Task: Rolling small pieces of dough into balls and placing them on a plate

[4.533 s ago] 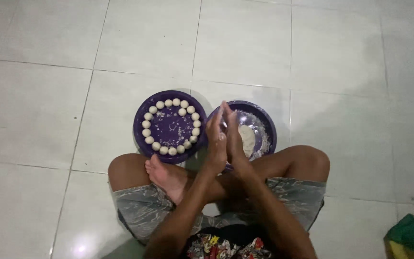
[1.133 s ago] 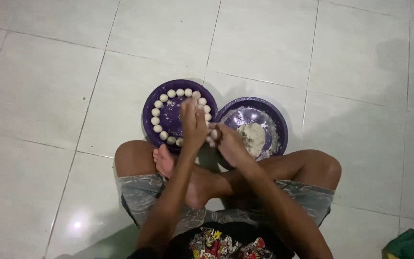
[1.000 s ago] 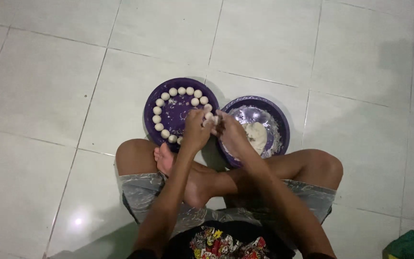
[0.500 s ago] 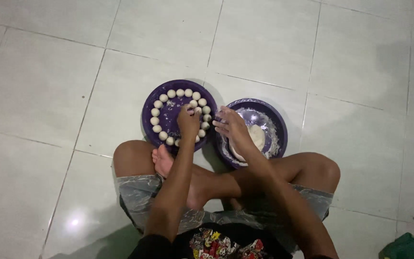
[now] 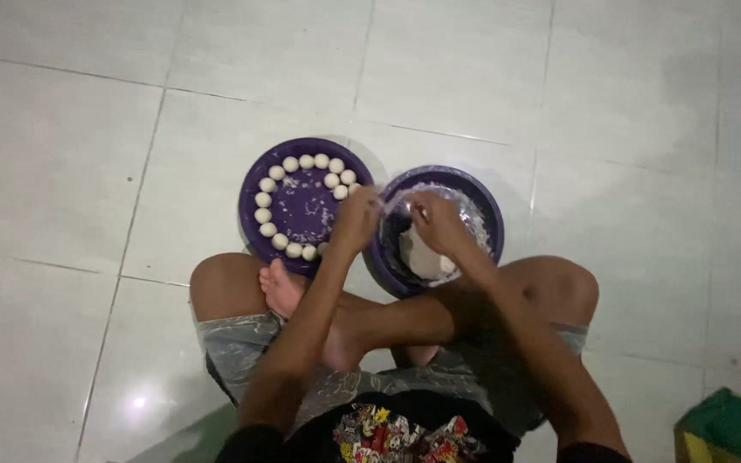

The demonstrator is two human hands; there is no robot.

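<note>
Head view: a person sits cross-legged on a pale tiled floor [image 5: 87,129], seen from above.
Left hand [image 5: 355,221]: rests on the rim where the two dishes meet, fingers curled; whether it holds anything cannot be told.
Right hand [image 5: 439,225]: inside the purple bowl [image 5: 486,210], fingers bent down onto the white dough lump [image 5: 426,257]; how firmly it grips is unclear.
Dough lump: at the bowl's 6 o'clock, under the right hand.
Purple plate [image 5: 302,210]: touching the bowl at the bowl's 9 o'clock.
Dough balls [image 5: 265,199]: small, white, ringed along the plate's rim.
Bare foot [image 5: 285,290]: at the plate's 6 o'clock.
Green cloth [image 5: 731,424]: far off at 4 o'clock.
</note>
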